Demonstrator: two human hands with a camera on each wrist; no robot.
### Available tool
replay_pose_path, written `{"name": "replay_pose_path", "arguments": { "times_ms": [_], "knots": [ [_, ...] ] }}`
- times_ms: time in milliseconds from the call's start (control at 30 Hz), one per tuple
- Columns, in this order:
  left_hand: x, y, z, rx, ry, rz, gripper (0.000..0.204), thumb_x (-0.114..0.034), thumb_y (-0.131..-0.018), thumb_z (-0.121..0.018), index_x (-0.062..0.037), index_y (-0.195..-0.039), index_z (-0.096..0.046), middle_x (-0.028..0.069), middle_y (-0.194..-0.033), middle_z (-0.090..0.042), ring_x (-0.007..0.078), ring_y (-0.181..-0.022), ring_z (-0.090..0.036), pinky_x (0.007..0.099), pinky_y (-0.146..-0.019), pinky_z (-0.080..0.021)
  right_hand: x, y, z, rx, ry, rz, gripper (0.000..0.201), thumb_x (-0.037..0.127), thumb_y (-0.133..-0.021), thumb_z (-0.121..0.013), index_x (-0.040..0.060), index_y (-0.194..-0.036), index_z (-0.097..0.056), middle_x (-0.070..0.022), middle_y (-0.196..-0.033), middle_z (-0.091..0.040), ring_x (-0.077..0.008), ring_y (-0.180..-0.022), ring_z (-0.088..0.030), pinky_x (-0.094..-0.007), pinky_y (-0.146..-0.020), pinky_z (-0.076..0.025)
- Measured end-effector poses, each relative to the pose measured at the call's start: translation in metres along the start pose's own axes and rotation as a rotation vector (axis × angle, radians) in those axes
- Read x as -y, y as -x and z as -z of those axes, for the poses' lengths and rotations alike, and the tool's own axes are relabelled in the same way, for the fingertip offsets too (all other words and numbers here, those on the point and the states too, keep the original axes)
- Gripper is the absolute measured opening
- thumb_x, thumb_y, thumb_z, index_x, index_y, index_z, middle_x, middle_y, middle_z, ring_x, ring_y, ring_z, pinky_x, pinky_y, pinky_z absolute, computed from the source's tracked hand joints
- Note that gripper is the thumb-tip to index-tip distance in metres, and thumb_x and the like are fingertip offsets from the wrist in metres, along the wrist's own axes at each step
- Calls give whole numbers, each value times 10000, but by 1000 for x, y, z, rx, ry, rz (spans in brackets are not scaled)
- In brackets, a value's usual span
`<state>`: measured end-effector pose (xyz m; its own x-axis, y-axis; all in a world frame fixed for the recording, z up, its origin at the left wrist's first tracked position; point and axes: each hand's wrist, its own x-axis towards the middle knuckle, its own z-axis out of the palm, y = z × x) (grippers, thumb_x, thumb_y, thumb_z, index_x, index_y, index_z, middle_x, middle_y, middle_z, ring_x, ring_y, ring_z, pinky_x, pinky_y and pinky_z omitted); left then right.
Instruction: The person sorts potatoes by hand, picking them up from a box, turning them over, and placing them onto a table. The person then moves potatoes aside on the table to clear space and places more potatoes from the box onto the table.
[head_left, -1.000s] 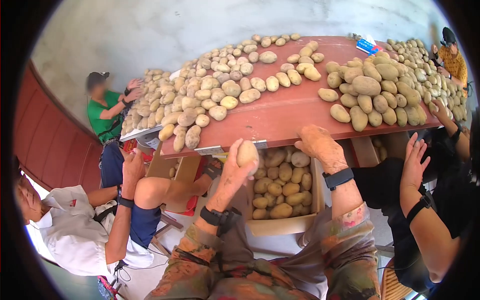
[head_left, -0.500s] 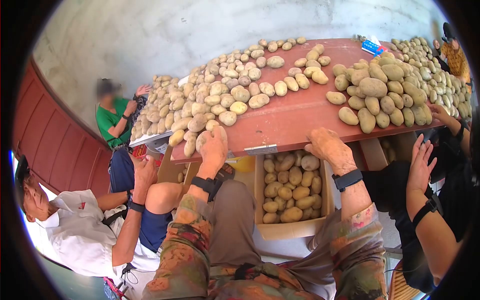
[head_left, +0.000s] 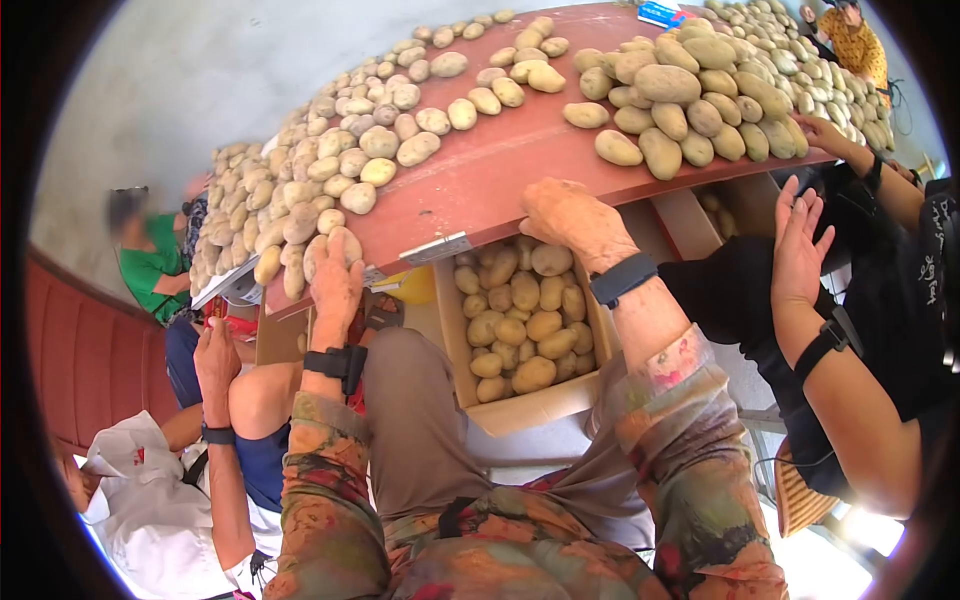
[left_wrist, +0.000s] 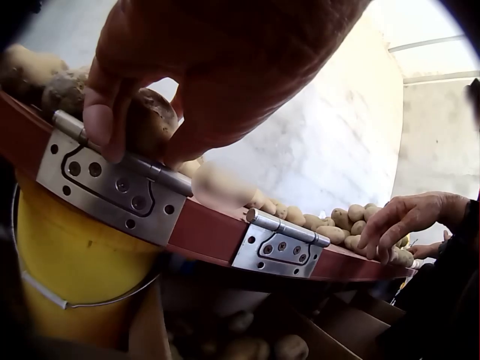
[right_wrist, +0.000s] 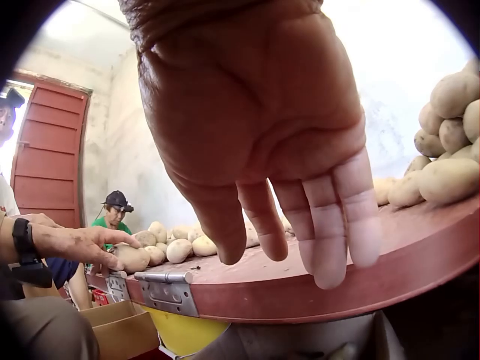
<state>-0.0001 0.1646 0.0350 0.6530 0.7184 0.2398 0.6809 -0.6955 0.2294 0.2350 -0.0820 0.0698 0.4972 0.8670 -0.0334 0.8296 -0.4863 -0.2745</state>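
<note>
At the left front edge of the red tabletop (head_left: 480, 180), my left hand (head_left: 336, 285) holds a potato (left_wrist: 152, 120) beside the spread of potatoes (head_left: 300, 190). In the left wrist view, its thumb and fingers curl round that potato, just above a metal hinge (left_wrist: 112, 187). My right hand (head_left: 575, 215) is over the front edge of the table with nothing in it. Its fingers (right_wrist: 326, 232) hang straight down in the right wrist view. Below, between the two hands, stands a cardboard box (head_left: 495, 415) filled with potatoes (head_left: 535, 375).
A tall heap of potatoes (head_left: 690, 95) sits on the table's right side. A yellow bucket (left_wrist: 75, 262) is under the left edge. People sit close on both sides; the right neighbour's raised hand (head_left: 800, 245) is near my right forearm. A blue packet (head_left: 660, 14) lies at the back.
My left hand has carried the potato from above the box leftward to the table edge by the other potatoes. My right hand stays at the edge. The head view has shifted.
</note>
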Motion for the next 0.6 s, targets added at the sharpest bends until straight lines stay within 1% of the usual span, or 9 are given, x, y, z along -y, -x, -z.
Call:
{"name": "replay_pose_path", "arguments": {
  "times_ms": [133, 167, 233, 267, 367, 467, 600],
  "knots": [
    [4, 2, -6, -111, -11, -125, 559, -133, -808, -632, -128, -1327, -422, 227, -1322, -384, 438, -1139, -474, 491, -893, -446, -1, 0, 1, -8, 12, -7, 224, 66, -789, -547, 11, -947, -696, -204, -978, -669, -350, -964, -645, -426, -818, -524],
    [5, 3, -8, -148, -47, -167, 542, -97, -810, -624, -119, -1317, -430, 229, -1313, -384, 442, -1132, -476, 483, -882, -451, -1, 0, 0, -10, 17, -12, 226, 65, -794, -546, 11, -954, -696, -203, -989, -668, -351, -969, -644, -423, -820, -524],
    [3, 6, -7, -169, -53, -191, 542, -82, -807, -624, -114, -1313, -432, 227, -1310, -386, 440, -1127, -478, 478, -883, -451, 2, -4, 0, 41, 24, -28, 231, 66, -805, -540, 10, -970, -692, -201, -1008, -666, -348, -979, -643, -422, -826, -523],
    [1, 7, -6, -180, -56, -201, 542, -74, -805, -624, -112, -1311, -432, 226, -1309, -387, 440, -1125, -479, 476, -884, -451, 2, -5, 1, 68, 29, -34, 234, 66, -810, -537, 9, -978, -690, -200, -1018, -665, -346, -985, -642, -422, -830, -523],
    [-5, 4, -4, -159, 10, -160, 565, -41, -787, -619, -118, -1321, -450, 198, -1263, -443, 388, -1118, -487, 429, -938, -416, 5, -3, 5, 77, 44, -12, 240, 71, -820, -534, 6, -995, -685, -198, -1032, -663, -340, -993, -642, -423, -839, -521],
    [3, -4, -12, -183, -15, -221, 543, -70, -792, -640, -111, -1298, -447, 204, -1274, -416, 421, -1109, -491, 467, -894, -441, 5, -6, 4, 78, 61, -6, 247, 71, -817, -539, 11, -1009, -682, -199, -1051, -657, -342, -1000, -638, -422, -846, -519],
    [2, -6, -17, -190, -4, -183, 541, -85, -775, -662, -96, -1279, -468, 199, -1248, -441, 404, -1112, -491, 458, -909, -433, 5, -6, 4, 96, 26, -57, 251, 77, -817, -546, 22, -1021, -681, -186, -1069, -655, -337, -1013, -633, -422, -845, -519]
  ]
}}
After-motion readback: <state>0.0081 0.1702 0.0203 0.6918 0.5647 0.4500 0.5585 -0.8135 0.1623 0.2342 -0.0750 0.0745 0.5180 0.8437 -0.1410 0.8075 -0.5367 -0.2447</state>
